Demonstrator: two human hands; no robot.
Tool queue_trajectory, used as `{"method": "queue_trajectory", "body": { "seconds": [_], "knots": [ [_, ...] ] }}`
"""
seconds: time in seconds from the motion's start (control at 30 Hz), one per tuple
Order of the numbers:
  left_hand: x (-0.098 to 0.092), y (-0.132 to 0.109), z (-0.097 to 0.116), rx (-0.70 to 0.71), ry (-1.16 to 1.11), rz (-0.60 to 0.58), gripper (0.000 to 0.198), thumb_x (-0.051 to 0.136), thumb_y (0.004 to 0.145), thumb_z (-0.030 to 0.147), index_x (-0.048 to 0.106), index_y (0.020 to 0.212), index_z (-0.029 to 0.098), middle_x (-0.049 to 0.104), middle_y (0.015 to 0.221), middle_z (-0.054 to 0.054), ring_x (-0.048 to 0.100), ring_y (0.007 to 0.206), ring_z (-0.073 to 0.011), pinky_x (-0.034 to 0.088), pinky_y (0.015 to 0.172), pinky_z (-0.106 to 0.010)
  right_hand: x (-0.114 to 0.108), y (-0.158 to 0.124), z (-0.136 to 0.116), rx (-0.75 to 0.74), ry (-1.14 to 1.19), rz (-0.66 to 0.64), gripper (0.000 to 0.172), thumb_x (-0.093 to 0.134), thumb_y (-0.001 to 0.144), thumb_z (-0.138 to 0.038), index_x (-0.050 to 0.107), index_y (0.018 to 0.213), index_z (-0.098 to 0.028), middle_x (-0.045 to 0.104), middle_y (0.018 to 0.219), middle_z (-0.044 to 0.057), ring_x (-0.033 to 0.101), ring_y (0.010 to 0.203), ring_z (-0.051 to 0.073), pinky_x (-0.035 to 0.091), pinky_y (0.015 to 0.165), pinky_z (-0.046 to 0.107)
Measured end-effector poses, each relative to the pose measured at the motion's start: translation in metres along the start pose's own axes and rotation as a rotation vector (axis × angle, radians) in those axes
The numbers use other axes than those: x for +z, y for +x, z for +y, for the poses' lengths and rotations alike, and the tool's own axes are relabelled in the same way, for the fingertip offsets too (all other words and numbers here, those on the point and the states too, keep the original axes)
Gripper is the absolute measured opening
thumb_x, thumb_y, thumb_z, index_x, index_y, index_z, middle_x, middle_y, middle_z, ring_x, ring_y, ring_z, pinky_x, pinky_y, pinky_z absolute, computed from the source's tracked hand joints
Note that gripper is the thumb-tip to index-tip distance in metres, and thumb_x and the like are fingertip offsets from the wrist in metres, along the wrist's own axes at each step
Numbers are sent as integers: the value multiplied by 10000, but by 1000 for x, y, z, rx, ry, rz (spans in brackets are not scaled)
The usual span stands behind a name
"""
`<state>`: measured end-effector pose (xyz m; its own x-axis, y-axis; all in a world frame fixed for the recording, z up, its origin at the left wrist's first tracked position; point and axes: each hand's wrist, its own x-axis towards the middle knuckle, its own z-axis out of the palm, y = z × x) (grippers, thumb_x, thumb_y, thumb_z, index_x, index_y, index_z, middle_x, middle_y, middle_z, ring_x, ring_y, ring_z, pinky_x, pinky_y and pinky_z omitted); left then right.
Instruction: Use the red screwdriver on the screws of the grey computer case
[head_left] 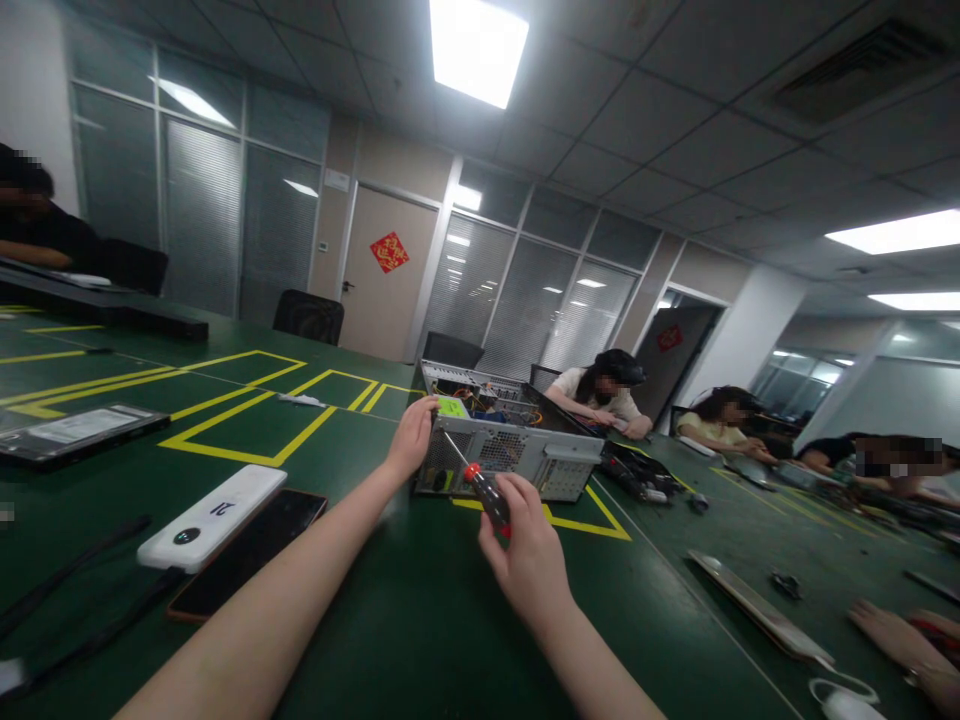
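An open computer case (540, 460) stands on the green table, its perforated metal panel facing me. My right hand (525, 540) is closed around the dark handle of a screwdriver (487, 492) with red ends. The shaft points up and left to the panel's upper left part; whether the tip touches a screw is too small to tell. At the case's top left corner is my left hand (412, 437), its fingers bent against the edge beside a bright green label (452, 407). Whatever its fingertips may grip is hidden.
To the left lie a white power bank (214, 515) with a cable, a dark phone (251, 553) and a hard drive (82, 432). Right of the case is a black tool pouch (645, 472). Several people sit around the table; a person's hand (892, 635) rests at the right edge.
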<state>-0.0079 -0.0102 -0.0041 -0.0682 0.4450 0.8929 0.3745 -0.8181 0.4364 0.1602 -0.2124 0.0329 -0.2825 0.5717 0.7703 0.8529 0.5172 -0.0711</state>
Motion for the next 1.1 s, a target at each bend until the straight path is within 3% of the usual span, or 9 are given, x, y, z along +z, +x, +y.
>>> {"method": "queue_trajectory", "body": {
  "seconds": [0.1,0.27,0.47,0.67,0.87,1.1],
  "knots": [
    [0,0,0,7,6,0,368,238,952,330,556,1063,184,588,1180,-101,522,1148,-197,396,1031,-430,3,-1,0,-20,-43,8,427,522,808,-181,468,1232,-181,521,1204,150,582,1043,255,527,845,397],
    [-1,0,1,8,4,1,359,243,950,317,558,1061,184,590,1178,-100,522,1149,-200,398,1032,-438,1,1,-1,43,36,-40,372,449,878,-232,446,1248,-196,565,1169,130,612,1004,228,536,817,360],
    [0,0,1,3,11,-2,359,240,951,311,554,1063,178,588,1182,-104,520,1149,-200,395,1033,-442,2,1,-5,-5,-23,6,503,508,808,-172,405,1300,-187,503,1211,153,589,1025,252,522,840,398],
    [0,0,1,-4,9,-4,363,236,951,315,553,1063,178,585,1188,-103,516,1157,-199,390,1037,-433,4,3,-7,54,26,-65,423,434,887,-243,392,1306,-199,553,1185,137,626,965,230,546,789,365],
    [1,-1,-1,1,0,7,361,243,949,322,560,1056,184,591,1175,-101,524,1145,-199,396,1032,-433,5,3,-7,-18,-14,27,451,497,848,-197,421,1292,-189,510,1197,152,575,1053,248,513,870,397],
    [1,-1,-1,4,-3,2,356,243,950,320,549,1070,185,588,1181,-99,520,1151,-197,395,1034,-435,3,5,-8,1,101,-31,390,437,884,-213,425,1273,-199,566,1161,124,602,1027,212,529,841,344]
  ]
}}
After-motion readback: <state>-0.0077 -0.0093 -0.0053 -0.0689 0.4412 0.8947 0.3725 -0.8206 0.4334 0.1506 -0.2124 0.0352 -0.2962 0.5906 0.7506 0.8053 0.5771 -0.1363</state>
